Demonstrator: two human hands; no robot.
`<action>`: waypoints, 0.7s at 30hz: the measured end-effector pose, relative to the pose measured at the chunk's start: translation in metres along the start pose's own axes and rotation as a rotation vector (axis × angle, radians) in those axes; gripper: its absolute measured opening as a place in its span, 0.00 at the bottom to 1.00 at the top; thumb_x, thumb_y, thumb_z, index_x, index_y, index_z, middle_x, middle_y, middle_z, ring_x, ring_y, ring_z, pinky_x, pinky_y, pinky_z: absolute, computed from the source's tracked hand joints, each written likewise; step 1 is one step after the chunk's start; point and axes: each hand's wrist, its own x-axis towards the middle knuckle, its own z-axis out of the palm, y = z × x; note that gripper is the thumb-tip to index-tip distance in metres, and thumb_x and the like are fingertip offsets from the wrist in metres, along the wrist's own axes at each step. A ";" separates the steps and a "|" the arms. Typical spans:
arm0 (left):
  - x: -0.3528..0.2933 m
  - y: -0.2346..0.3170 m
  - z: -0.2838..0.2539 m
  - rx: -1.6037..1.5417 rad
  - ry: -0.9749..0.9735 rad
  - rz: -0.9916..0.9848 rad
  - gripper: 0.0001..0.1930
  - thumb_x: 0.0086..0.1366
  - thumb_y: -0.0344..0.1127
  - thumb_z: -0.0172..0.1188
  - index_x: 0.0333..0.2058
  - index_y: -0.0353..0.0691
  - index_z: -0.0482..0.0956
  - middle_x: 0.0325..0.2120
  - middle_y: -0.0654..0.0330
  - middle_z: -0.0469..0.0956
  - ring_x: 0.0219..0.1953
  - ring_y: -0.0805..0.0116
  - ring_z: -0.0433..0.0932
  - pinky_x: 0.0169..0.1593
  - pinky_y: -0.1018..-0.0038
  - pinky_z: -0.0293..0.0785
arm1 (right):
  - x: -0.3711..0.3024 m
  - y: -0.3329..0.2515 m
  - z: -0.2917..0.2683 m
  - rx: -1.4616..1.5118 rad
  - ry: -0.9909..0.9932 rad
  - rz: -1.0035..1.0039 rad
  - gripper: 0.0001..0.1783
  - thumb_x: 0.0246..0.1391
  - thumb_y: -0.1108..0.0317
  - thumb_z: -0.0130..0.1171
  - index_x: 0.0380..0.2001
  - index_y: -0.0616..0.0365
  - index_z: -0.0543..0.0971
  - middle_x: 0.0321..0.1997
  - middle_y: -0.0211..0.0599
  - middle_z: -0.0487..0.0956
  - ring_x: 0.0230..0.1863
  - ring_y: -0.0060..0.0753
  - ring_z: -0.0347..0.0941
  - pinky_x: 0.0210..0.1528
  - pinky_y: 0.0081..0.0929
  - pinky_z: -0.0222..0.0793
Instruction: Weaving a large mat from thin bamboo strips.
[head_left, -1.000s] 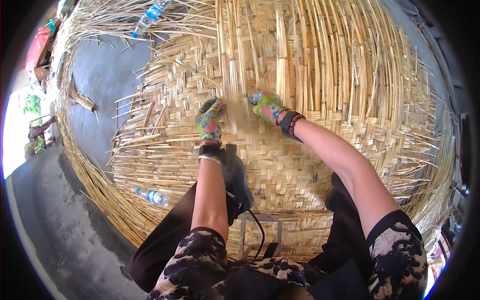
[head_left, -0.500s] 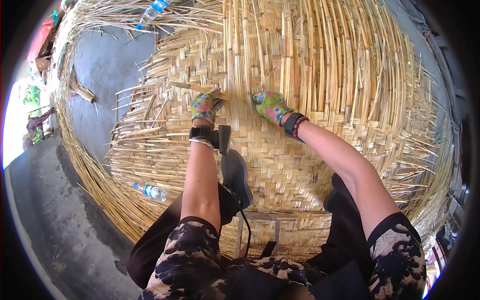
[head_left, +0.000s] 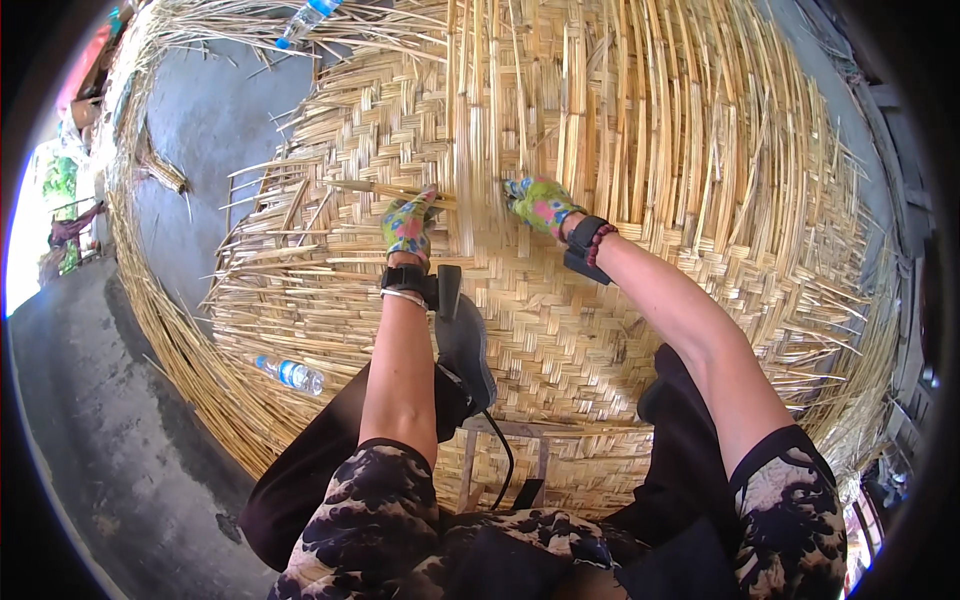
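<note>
A large mat woven from flat straw-coloured strips lies under me, close to both hands. My left hand, in a green floral glove, is closed around a thin pointed stick that lies across the weave and points left. Just to the right, my right hand, in a matching glove, has its fingers curled down at the edge of the long upright strips. Whatever its fingertips pinch is hidden. A narrow band of lengthwise strips runs between the two hands.
Loose strip ends fray along the mat's left side, beside grey floor. One plastic bottle lies near my left knee, another bottle at the far left. My shoe presses on the mat. A concrete ledge runs at left.
The left hand and its stick have shifted slightly down, the stick now lying flatter. My right hand stays nearly in place. The whole view has moved a little.
</note>
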 end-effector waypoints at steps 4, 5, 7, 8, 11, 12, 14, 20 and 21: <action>0.003 -0.006 -0.008 0.146 -0.061 0.084 0.12 0.60 0.29 0.55 0.44 0.40 0.76 0.35 0.63 0.77 0.37 0.74 0.76 0.34 0.80 0.74 | 0.014 0.008 0.013 0.288 -0.012 0.042 0.20 0.50 0.63 0.55 0.47 0.56 0.75 0.37 0.42 0.78 0.34 0.32 0.73 0.42 0.25 0.70; 0.006 -0.011 -0.010 0.198 -0.064 0.116 0.13 0.61 0.26 0.53 0.45 0.40 0.76 0.35 0.63 0.77 0.38 0.75 0.76 0.35 0.81 0.75 | 0.014 0.008 0.014 0.278 -0.012 0.041 0.20 0.50 0.63 0.55 0.48 0.56 0.75 0.38 0.43 0.78 0.35 0.33 0.73 0.43 0.25 0.70; 0.011 -0.024 -0.014 0.145 -0.046 0.069 0.15 0.60 0.22 0.51 0.46 0.40 0.76 0.35 0.63 0.77 0.38 0.77 0.76 0.37 0.82 0.75 | 0.009 0.006 0.011 -0.093 -0.012 0.009 0.21 0.50 0.63 0.55 0.49 0.56 0.74 0.42 0.44 0.78 0.38 0.35 0.73 0.47 0.26 0.69; 0.013 -0.029 -0.016 0.126 -0.032 0.022 0.17 0.59 0.19 0.50 0.46 0.40 0.75 0.35 0.62 0.77 0.38 0.78 0.76 0.38 0.83 0.75 | 0.004 0.003 0.008 -0.036 -0.010 0.000 0.22 0.50 0.63 0.55 0.49 0.56 0.74 0.43 0.45 0.78 0.40 0.36 0.74 0.47 0.27 0.69; 0.018 -0.037 -0.019 0.087 -0.067 0.065 0.18 0.57 0.18 0.51 0.46 0.40 0.76 0.34 0.61 0.78 0.38 0.77 0.76 0.39 0.81 0.75 | -0.011 -0.010 -0.003 0.064 0.007 0.007 0.22 0.50 0.64 0.54 0.50 0.56 0.73 0.45 0.46 0.77 0.43 0.39 0.74 0.48 0.28 0.68; 0.018 -0.037 -0.019 0.103 -0.080 0.098 0.18 0.57 0.18 0.52 0.46 0.39 0.76 0.34 0.60 0.78 0.38 0.77 0.76 0.39 0.80 0.75 | -0.015 -0.015 -0.005 0.095 -0.008 0.025 0.22 0.50 0.65 0.54 0.50 0.56 0.73 0.45 0.46 0.77 0.43 0.38 0.74 0.48 0.28 0.69; 0.014 -0.032 -0.020 0.273 -0.110 0.236 0.18 0.55 0.20 0.55 0.45 0.39 0.76 0.34 0.59 0.79 0.37 0.75 0.77 0.39 0.79 0.75 | -0.019 -0.021 -0.006 0.095 0.052 -0.025 0.21 0.50 0.66 0.54 0.50 0.56 0.74 0.43 0.45 0.78 0.41 0.35 0.74 0.46 0.26 0.69; 0.002 -0.023 -0.020 0.602 -0.065 0.461 0.14 0.52 0.25 0.61 0.40 0.38 0.78 0.33 0.58 0.80 0.33 0.70 0.78 0.37 0.76 0.74 | -0.026 -0.009 0.000 0.349 0.134 -0.058 0.21 0.52 0.69 0.51 0.51 0.55 0.72 0.45 0.42 0.76 0.40 0.28 0.72 0.43 0.23 0.70; 0.005 -0.028 -0.020 0.401 -0.041 0.387 0.14 0.52 0.26 0.63 0.39 0.37 0.79 0.32 0.59 0.80 0.32 0.69 0.78 0.36 0.76 0.74 | -0.034 -0.003 0.000 0.638 0.169 -0.154 0.21 0.53 0.68 0.50 0.52 0.54 0.71 0.48 0.41 0.75 0.42 0.29 0.72 0.45 0.25 0.69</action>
